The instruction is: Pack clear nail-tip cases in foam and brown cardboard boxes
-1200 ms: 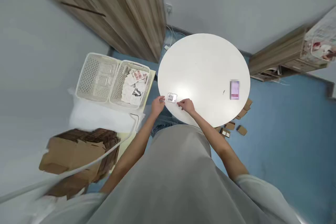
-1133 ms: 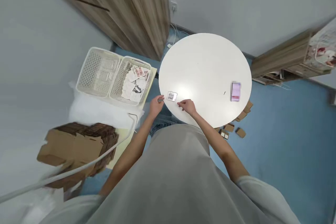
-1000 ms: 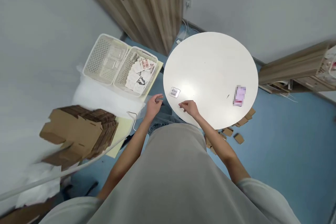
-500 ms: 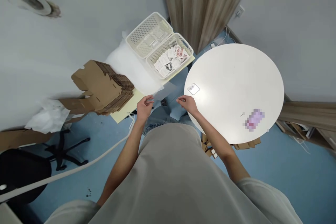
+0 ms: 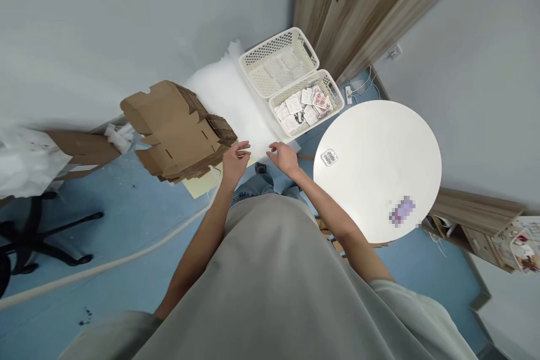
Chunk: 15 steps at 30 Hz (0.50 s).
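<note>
My left hand (image 5: 236,164) is pinched closed beside the stacked cardboard boxes, at the front edge of the pale yellow work surface (image 5: 199,184). Opposite it, my right hand (image 5: 284,158) also has thumb and fingertips together. A thin translucent sheet (image 5: 296,147) shows faintly around the right hand and seems to span between both hands; its outline is hard to follow. Just beyond my fingers lies a pile of white foam sheets (image 5: 236,104). Behind the right hand stands a white basket (image 5: 278,102) holding many small printed cards or packets.
Flat brown boxes (image 5: 177,129) are stacked on the left. A second white basket (image 5: 264,90) adjoins the first, with clear packets inside. The round white table (image 5: 379,152) at right bears a small patterned square (image 5: 329,157) and a blurred purple item (image 5: 402,211). A pale hose (image 5: 139,253) crosses lower left.
My view has shifted leftward, and both hands have come closer together over the foam pile's front edge. The translucent sheet hung between them earlier and is now harder to make out.
</note>
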{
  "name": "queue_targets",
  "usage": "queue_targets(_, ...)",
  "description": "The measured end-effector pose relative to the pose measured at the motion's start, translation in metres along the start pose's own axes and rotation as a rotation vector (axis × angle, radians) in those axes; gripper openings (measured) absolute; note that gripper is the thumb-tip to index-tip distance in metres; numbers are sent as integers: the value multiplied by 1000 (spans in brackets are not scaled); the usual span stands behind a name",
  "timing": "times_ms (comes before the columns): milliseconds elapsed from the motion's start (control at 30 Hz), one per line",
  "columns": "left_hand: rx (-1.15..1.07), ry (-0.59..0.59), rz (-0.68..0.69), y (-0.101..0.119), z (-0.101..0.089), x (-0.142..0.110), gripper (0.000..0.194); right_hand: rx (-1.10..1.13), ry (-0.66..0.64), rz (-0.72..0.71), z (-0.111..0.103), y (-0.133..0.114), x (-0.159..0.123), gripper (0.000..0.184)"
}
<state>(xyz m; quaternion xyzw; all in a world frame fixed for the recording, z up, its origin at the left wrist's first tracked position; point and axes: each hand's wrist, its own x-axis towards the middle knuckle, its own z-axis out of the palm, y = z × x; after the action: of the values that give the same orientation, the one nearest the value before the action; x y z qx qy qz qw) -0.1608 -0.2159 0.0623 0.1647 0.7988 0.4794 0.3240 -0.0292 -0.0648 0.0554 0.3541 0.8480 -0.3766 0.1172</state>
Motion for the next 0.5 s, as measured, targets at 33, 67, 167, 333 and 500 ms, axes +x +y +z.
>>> queue_targets(33, -10, -8, -2, -1, -5, 6, 46, -60, -4, 9, 6, -9, 14, 36)
queue_targets(67, -20, -14, -6, -3, -10, 11, 46, -113, -10, 27, 12, -17, 28, 37)
queue_targets(167, -58, -27, -17, -6, -26, 27, 46, -227, -49, 141, 31, -32, 66, 37)
queue_targets(333, -124, -43, -33, -10, -49, 45, 46, -308, -95, 326, 57, -35, 98, 29)
queue_targets(500, -195, -46, -97, -14, -59, 53, 44, -317, -129, 337, 61, -31, 99, 30)
